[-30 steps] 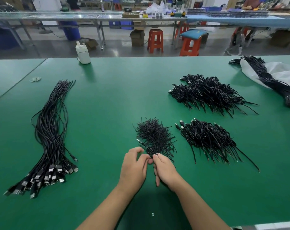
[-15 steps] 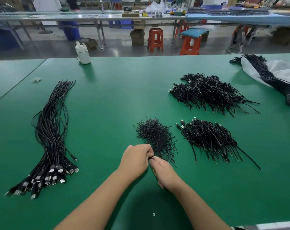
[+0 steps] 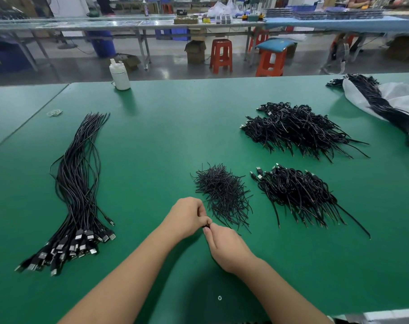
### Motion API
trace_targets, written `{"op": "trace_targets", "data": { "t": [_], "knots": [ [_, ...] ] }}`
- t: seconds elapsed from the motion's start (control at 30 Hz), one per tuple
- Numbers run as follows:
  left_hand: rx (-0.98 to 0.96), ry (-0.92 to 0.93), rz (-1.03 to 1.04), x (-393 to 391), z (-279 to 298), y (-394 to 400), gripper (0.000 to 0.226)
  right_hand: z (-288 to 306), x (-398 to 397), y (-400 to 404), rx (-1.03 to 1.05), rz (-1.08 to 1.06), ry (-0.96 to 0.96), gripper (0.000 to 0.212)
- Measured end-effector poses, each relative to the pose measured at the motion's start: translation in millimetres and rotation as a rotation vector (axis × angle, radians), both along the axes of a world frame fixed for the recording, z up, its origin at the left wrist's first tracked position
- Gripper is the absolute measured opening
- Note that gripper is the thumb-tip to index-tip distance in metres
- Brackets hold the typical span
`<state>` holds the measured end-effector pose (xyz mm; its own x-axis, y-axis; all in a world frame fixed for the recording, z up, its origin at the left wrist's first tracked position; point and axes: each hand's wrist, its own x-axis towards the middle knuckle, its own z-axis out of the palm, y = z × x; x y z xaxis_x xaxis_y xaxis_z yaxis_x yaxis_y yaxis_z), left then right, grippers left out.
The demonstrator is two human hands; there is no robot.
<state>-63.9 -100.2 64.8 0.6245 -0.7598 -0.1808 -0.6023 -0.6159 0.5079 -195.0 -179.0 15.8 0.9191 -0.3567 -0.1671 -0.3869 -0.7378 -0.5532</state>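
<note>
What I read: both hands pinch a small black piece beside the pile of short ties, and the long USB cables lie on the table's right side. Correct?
Not quite. The head view shows the long USB cables on the left side of the table, not the right. The rest holds: left hand and right hand pinch the small black piece beside the pile of short ties.

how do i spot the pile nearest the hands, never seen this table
On the green table, look just past the right hand. The small pile there sits left of a cable heap; only its strands are short, thin and plugless.
</note>
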Motion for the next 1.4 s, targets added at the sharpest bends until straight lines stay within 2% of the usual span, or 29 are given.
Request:
{"op": "trace_targets", "data": {
  "t": [0.17, 0.37, 0.47, 0.57, 0.63, 0.77, 0.83, 0.9, 0.97, 1.03, 1.1, 1.2, 1.27, 1.4],
  "knots": [
    [0.000, 0.092, -0.003, 0, 1, 5, 0.043, 0, 3, 0, -0.011, -0.001, 0.011, 0.035],
    [0.085, 0.063, -0.203, 2, 16, 6, 0.012, 1, 4, 1, -0.024, -0.005, 0.010, 0.031],
    [0.185, -0.088, -0.261, -2, 19, 3, 0.012, 2, 4, 1, -0.044, 0.007, 0.020, 0.031],
    [0.294, -0.410, -0.366, -11, 18, -2, 0.016, 3, 4, -1, -0.024, 0.019, 0.045, 0.029],
    [0.347, -0.551, -0.436, -19, 17, -3, 0.013, 6, 5, -3, -0.002, 0.028, 0.062, 0.028],
    [0.365, -0.598, -0.482, -21, 16, 0, 0.010, 13, 5, -6, 0.028, 0.065, 0.120, 0.029],
    [0.321, -0.566, -0.443, -18, 15, 2, 0.009, 21, 7, -10, -0.058, 0.095, 0.122, 0.027],
    [0.256, -0.508, -0.327, -14, 15, 4, 0.011, 34, 9, -18, -0.270, 0.086, 0.039, 0.026],
    [0.154, -0.410, -0.159, -6, 20, 4, 0.007, 47, 10, -27, -0.534, 0.035, -0.161, 0.029],
    [-0.001, -0.213, 0.044, 1, 27, 3, 0.008, 58, 9, -32, -0.658, -0.003, -0.395, 0.033],
    [-0.192, 0.126, 0.200, 5, 36, 3, 0.013, 63, 7, -34, -0.665, 0.036, -0.563, 0.036],
    [-0.388, 0.619, 0.245, 2, 49, 6, 0.016, 69, 5, -36, -0.518, 0.103, -0.659, 0.035],
    [-0.428, 0.798, 0.219, 0, 56, 9, 0.015, 74, 3, -39, -0.416, 0.100, -0.709, 0.028],
    [-0.462, 1.003, 0.192, 3, 60, 14, 0.012, 81, 2, -40, -0.337, 0.119, -0.728, 0.026]
  ]
}}
